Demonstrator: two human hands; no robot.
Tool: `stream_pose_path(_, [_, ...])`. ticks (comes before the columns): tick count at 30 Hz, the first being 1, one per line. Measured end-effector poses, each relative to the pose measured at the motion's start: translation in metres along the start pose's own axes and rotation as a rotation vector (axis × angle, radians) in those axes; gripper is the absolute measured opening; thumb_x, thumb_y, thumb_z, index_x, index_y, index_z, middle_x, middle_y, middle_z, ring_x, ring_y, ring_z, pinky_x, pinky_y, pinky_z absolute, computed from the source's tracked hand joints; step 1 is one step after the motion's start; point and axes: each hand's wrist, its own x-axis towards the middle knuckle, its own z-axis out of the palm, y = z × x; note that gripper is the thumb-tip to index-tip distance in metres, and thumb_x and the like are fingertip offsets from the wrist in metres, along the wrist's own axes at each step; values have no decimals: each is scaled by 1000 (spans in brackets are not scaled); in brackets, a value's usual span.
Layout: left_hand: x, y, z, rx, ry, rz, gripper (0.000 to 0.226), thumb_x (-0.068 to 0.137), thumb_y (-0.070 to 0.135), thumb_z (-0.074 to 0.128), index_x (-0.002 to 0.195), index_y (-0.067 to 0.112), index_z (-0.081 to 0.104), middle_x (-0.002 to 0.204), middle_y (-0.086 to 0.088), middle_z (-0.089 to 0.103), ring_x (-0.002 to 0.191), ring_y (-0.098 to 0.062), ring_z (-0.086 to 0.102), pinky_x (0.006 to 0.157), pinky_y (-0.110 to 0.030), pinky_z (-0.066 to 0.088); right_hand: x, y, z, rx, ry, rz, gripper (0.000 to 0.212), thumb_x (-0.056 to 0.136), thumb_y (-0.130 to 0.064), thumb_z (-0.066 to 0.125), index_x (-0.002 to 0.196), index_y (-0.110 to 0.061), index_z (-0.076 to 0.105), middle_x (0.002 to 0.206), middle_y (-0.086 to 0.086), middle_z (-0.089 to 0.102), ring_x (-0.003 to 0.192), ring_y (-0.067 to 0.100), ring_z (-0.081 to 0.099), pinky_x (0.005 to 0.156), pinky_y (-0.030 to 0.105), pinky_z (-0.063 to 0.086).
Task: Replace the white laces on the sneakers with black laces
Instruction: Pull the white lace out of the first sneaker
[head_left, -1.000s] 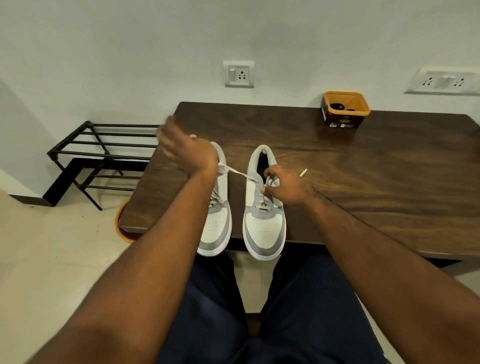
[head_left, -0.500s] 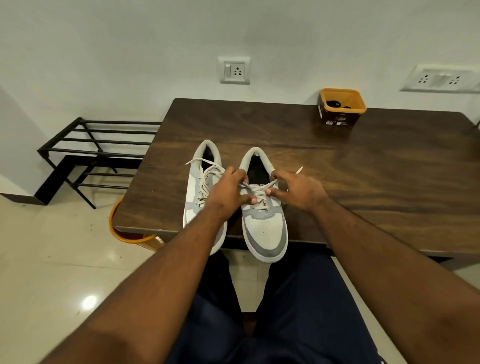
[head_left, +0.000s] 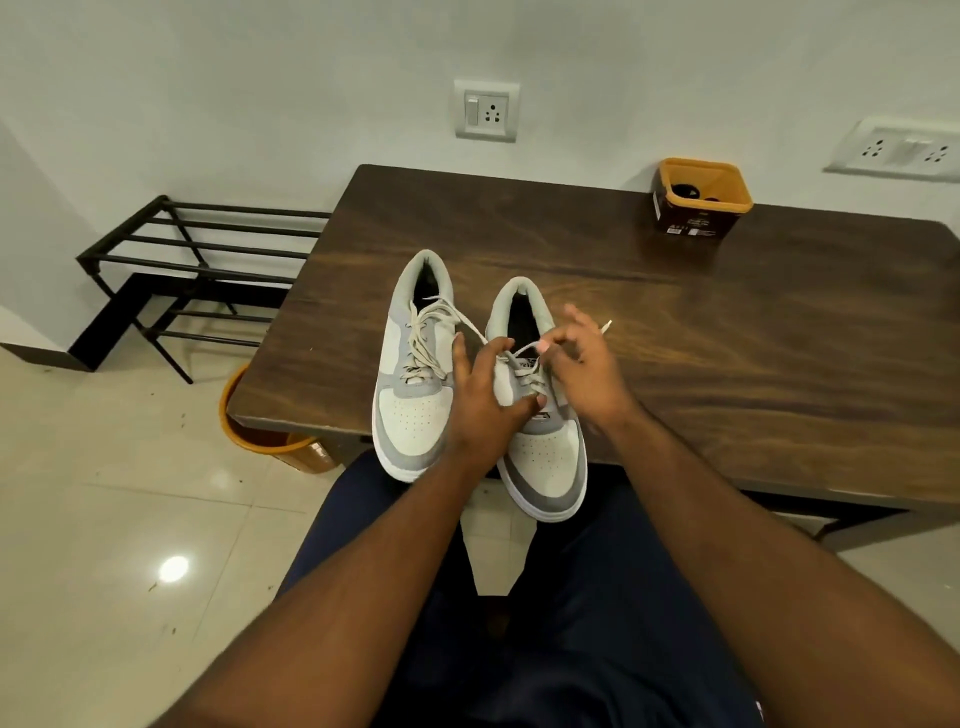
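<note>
Centre of frame: two grey-and-white sneakers stood side by side on the near edge of the dark wooden table (head_left: 753, 332), toes overhanging toward me. The left-hand sneaker (head_left: 415, 374) kept its white laces (head_left: 423, 338) threaded but loose. My left hand (head_left: 485, 400) gripped the right-hand sneaker (head_left: 545, 457) across the tongue, thumb curled onto its right side. My right hand (head_left: 587, 364) pinched a strand of that shoe's white lace (head_left: 524, 349) between thumb and forefinger, the other fingers spread upward. A lace tip (head_left: 605, 326) lay on the table just right of that hand. Upper right: an orange-rimmed brown tub (head_left: 698, 208) held dark coiled items, too small to identify. Left: a black metal rack (head_left: 197, 260) against the wall and an orange bin (head_left: 270, 447) below the table corner.
</note>
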Motion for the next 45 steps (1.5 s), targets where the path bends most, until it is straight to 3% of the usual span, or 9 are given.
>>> stream_pose_path(6, [-1, 24, 12, -72, 81, -194, 71, 68, 0, 71, 127, 34, 51, 160, -10, -2, 136, -30, 38, 108, -38, 42, -2, 15, -13, 106, 156, 89, 14, 93, -13, 61, 88, -26, 66, 158, 0, 26, 138, 10, 31, 108, 33, 35])
stream_pose_path(13, [-9, 25, 32, -179, 220, -144, 67, 72, 5, 66, 129, 34, 46, 142, -9, 42, 137, -26, 37, 109, -42, 39, 2, -1, -9, -555, -13, -228, 16, 90, -20, 64, 105, -21, 70, 145, -1, 45, 136, 23, 32, 111, 33, 20])
stream_pose_path(16, [-10, 22, 31, -154, 202, -133, 67, 73, 5, 65, 132, 32, 47, 146, -8, 39, 141, -25, 32, 112, -38, 36, -3, 0, -13, -353, 201, -314, 8, 90, -11, 63, 90, -15, 69, 116, -3, 55, 112, 15, 48, 95, 28, 42])
stream_pose_path(20, [-13, 25, 29, -136, 173, -163, 67, 78, 3, 64, 136, 30, 47, 157, -6, 24, 144, -12, 20, 103, -8, 20, -1, 15, -21, 194, 622, 114, 12, 87, -11, 65, 84, -23, 64, 118, 7, 56, 93, 14, 57, 94, 32, 51])
stream_pose_path(25, [-12, 22, 31, -166, 183, -120, 69, 74, 2, 66, 136, 29, 48, 144, -4, 41, 135, -15, 38, 106, -21, 30, -6, 11, -16, -365, 219, -138, 48, 87, -20, 69, 132, -31, 56, 157, -2, 22, 142, 26, 25, 112, 40, 29])
stream_pose_path(32, [-5, 14, 31, -239, 193, -134, 75, 65, 5, 74, 126, 42, 51, 129, 9, 55, 119, -4, 52, 103, -29, 44, 4, -7, 2, -831, -42, -350, 16, 93, -28, 59, 99, -24, 73, 152, -4, 37, 142, 22, 22, 110, 49, 30])
stream_pose_path(39, [-5, 26, 20, -144, 51, -161, 66, 75, 6, 66, 132, 36, 49, 152, -3, 33, 135, -21, 41, 104, -28, 40, 29, 2, -52, -13, 670, 112, 23, 91, -12, 55, 112, -7, 65, 125, 8, 50, 120, 30, 51, 105, 39, 39])
stream_pose_path(42, [6, 32, 10, 105, 32, -117, 38, 87, 30, 68, 124, 32, 59, 164, -5, 1, 150, -27, 14, 118, -37, 25, 25, 4, -62, -491, 342, 141, 64, 89, -22, 66, 146, -28, 38, 160, 3, 19, 144, 30, 21, 117, 45, 22])
stream_pose_path(45, [28, 43, -1, 501, -58, -23, 25, 92, 41, 60, 111, 29, 69, 164, -7, 4, 150, -34, 0, 119, -51, 20, 18, 1, -46, -506, -101, -132, 72, 84, -10, 72, 146, -27, 40, 156, 3, 31, 141, 23, 31, 113, 30, 26])
